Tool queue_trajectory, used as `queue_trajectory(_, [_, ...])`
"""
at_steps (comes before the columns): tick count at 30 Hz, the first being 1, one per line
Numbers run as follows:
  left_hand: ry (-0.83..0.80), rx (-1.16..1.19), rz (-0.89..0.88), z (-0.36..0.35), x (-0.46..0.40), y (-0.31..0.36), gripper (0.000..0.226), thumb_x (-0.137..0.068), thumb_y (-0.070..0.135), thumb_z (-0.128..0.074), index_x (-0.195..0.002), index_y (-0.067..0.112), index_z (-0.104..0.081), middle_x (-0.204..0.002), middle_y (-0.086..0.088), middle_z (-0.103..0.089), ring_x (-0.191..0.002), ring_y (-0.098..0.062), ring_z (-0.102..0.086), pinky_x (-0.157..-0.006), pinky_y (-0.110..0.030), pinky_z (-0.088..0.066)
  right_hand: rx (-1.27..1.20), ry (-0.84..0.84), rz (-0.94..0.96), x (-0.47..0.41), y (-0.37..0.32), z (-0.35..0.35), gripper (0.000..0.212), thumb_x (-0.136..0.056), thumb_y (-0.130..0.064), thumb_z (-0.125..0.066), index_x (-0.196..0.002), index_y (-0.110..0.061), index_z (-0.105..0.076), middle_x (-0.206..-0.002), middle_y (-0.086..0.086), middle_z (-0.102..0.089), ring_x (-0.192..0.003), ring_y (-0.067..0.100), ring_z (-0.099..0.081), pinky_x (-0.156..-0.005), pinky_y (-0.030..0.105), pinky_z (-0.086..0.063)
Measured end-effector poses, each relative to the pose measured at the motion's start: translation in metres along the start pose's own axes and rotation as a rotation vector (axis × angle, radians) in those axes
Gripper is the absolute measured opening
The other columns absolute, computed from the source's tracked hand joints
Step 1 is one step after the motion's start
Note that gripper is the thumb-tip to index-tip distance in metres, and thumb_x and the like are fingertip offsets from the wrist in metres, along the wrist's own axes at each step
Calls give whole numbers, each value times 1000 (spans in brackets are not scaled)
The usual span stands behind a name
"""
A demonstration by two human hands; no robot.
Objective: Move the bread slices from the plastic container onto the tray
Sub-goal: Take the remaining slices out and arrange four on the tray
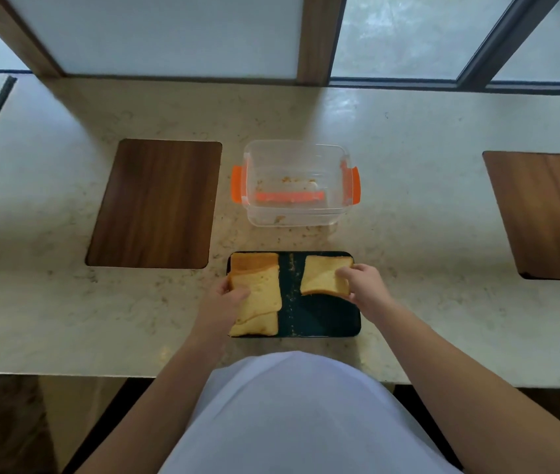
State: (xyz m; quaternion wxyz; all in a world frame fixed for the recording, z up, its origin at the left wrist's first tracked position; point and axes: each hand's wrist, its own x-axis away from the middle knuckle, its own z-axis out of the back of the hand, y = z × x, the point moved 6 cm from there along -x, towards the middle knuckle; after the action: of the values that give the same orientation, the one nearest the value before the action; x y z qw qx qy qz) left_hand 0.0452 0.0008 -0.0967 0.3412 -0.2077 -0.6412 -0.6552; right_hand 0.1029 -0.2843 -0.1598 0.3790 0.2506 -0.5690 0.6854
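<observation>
The clear plastic container with orange latches stands behind the tray and holds only crumbs. A dark tray lies at the counter's near edge. Overlapping bread slices cover its left side. My left hand grips the top slice of that pile at its left edge. My right hand pinches another bread slice at its right edge, over the tray's far right part. A line of crumbs runs down the tray's middle.
Two dark wooden boards lie on the marble counter, one left of the container and one far right. Frosted windows back the counter. The counter's front edge runs just below the tray.
</observation>
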Motion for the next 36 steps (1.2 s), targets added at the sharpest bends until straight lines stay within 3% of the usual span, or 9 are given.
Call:
queue_trajectory(3, [-13, -17, -4, 0, -3, 0, 17, -91, 23, -62, -97, 31, -76, -106, -11, -78, -106, -39, -72, -96, -65, -55, 447, 124, 232, 3, -21, 4, 49, -88, -24, -68, -130, -5, -54, -107, 4, -59, -89, 19, -56, -75, 33, -50])
queue_trajectory(5, [-26, -42, -4, -2, -4, 0, 18, -93, 24, -60, -97, 31, -76, -107, -12, -78, -107, -41, -71, -97, -65, -55, 594, 142, 314, 3, -26, 4, 47, -86, -26, -70, -127, -7, -56, -108, 4, -60, -87, 18, -53, -71, 29, -45])
queue_trajectory(9, [-48, -98, 7, -8, -7, 1, 19, -96, 24, -60, -110, 28, -71, -111, -14, -77, -110, -45, -69, -98, -65, -54, 787, 189, 389, 8, -29, 8, 60, -83, -43, -73, -130, -11, -52, -123, 8, -61, -97, 22, -59, -79, 35, -52])
queue_trajectory(12, [-63, -124, 16, -11, -8, 4, 16, -94, 24, -61, -104, 28, -73, -111, -16, -77, -111, -46, -68, -99, -65, -53, 978, 255, 476, 13, -32, 9, 86, -77, -61, -72, -142, -15, -40, -137, 11, -48, -113, 30, -60, -82, 42, -54])
queue_trajectory(15, [-88, -134, 31, -14, -10, 4, 16, -95, 20, -62, -105, 25, -74, -109, -15, -78, -110, -45, -69, -99, -64, -53, 1110, 239, 557, 16, -25, 1, 95, -72, -67, -72, -144, -18, -36, -140, 10, -44, -120, 30, -53, -89, 44, -55])
queue_trajectory(19, [-103, -112, 54, -15, -14, 2, 19, -97, 18, -61, -112, 23, -72, -108, -10, -80, -104, -36, -74, -96, -59, -57, 1326, 189, 640, 14, -15, -15, 95, -73, -61, -75, -148, -21, -33, -149, 8, -39, -132, 32, -39, -100, 48, -45])
queue_trajectory(23, [-122, -104, 64, -16, -15, 0, 22, -98, 16, -61, -118, 20, -70, -109, -8, -80, -99, -29, -76, -93, -54, -60, 1477, 10, 797, 13, -10, -32, 87, -80, -42, -77, -152, -27, -29, -159, 9, -29, -141, 35, -26, -105, 51, -38])
queue_trajectory(32, [-123, -78, 87, -15, -15, -8, 41, -99, 15, -60, -140, 17, -58, -119, -8, -76, -102, -28, -76, -91, -52, -62, 1458, 36, 854, 11, -17, -27, 59, -92, -25, -63, -146, -24, -39, -153, 8, -39, -135, 34, -36, -98, 48, -45])
queue_trajectory(36, [-136, -55, 102, -17, -17, -8, 35, -99, 15, -59, -134, 17, -61, -118, -8, -76, -102, -28, -75, -89, -50, -62, 1456, 60, 854, 10, -18, -23, 54, -92, -29, -62, -143, -24, -44, -151, 8, -42, -132, 34, -39, -95, 47, -45])
